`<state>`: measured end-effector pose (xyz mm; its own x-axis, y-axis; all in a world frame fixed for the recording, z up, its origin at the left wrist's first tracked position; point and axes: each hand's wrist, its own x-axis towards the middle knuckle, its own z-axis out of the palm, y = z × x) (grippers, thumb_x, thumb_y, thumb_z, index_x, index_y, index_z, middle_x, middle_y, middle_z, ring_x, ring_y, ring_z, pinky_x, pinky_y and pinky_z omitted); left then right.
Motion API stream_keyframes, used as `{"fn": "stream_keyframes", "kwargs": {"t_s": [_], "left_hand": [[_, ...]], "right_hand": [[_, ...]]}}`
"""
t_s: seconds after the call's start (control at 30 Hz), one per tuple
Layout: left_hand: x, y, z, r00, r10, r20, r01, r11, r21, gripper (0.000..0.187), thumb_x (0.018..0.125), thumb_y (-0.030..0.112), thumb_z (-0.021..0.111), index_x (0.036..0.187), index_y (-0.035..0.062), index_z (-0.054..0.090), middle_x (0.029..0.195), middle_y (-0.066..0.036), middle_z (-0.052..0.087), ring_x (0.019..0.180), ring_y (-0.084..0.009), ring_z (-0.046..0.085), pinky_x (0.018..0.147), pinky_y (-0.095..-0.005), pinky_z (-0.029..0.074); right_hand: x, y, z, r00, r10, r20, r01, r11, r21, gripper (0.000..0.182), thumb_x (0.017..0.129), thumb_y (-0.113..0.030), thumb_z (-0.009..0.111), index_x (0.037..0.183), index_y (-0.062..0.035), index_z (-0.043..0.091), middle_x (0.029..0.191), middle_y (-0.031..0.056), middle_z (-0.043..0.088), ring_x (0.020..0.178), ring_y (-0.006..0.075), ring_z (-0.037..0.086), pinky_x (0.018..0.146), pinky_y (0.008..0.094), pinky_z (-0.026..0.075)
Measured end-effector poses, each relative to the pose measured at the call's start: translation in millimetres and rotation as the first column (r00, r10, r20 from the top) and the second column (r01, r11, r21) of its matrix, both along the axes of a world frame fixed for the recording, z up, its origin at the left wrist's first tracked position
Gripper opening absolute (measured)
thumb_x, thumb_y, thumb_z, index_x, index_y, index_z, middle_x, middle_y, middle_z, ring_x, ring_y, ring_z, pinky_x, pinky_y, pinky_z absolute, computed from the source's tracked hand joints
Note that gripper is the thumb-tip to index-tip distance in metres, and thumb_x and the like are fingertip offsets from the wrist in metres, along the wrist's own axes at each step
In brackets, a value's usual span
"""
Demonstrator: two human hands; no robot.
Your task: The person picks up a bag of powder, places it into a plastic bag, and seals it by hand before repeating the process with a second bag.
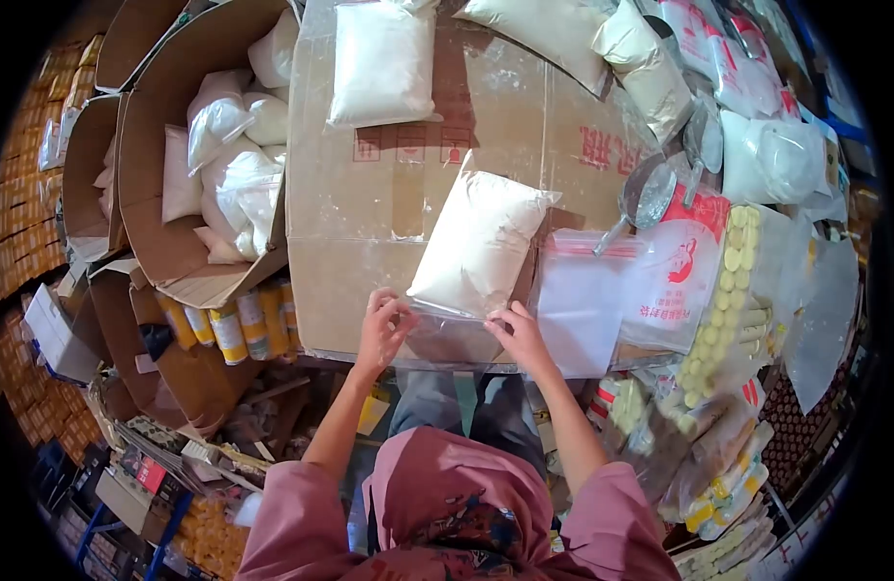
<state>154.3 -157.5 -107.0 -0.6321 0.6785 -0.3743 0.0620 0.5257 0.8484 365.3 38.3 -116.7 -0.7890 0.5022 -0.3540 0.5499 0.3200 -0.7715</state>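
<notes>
A flattened cardboard sheet point(350, 208) covers the work surface, probably to protect it; beside it, an open carton point(145, 184) keeps filled bags together. The powder bag point(481, 237) lies mid-sheet, its near edge towards the person, seemingly so both hands can reach the clear flap. The left hand point(381, 334) pinches that edge's left end, the right hand point(517, 339) its right end. A metal scoop point(648, 189) rests within right-hand reach. Red characters mark the sheet, upside down, and a red-and-white packet point(694, 228); neither reads surely.
</notes>
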Motion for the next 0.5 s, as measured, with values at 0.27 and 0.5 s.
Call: {"fn": "stream_keyframes", "kwargs": {"t_s": [0.27,0.5], "left_hand": [[-13,-4,-8,0.985,0.019,0.171,-0.006,0.997,-0.082,0.013,0.08,0.007,0.08,0.084,0.001,0.069,0.109,-0.011,0.065,0.086,-0.0206,0.064,0.075,-0.0305,0.052],[-7,5,-4,0.991,-0.005,-0.133,0.006,1.0,0.008,0.012,0.076,0.0,0.079,0.085,0.0022,0.071,0.102,-0.013,0.068,0.095,-0.0279,0.067,0.084,-0.0343,0.053]], "right_hand": [[1,-36,-12,0.854,-0.498,0.15,0.494,0.69,-0.529,0.015,0.087,-0.009,0.074,0.095,-0.0009,0.064,0.09,0.0028,0.054,0.071,0.0104,0.055,0.063,0.0248,0.045],[-2,-32,-22,0.86,-0.498,0.114,0.49,0.742,-0.458,0.018,0.09,-0.015,0.072,0.091,-0.0012,0.062,0.088,-0.0006,0.058,0.069,0.0065,0.056,0.058,0.0224,0.044]]}}
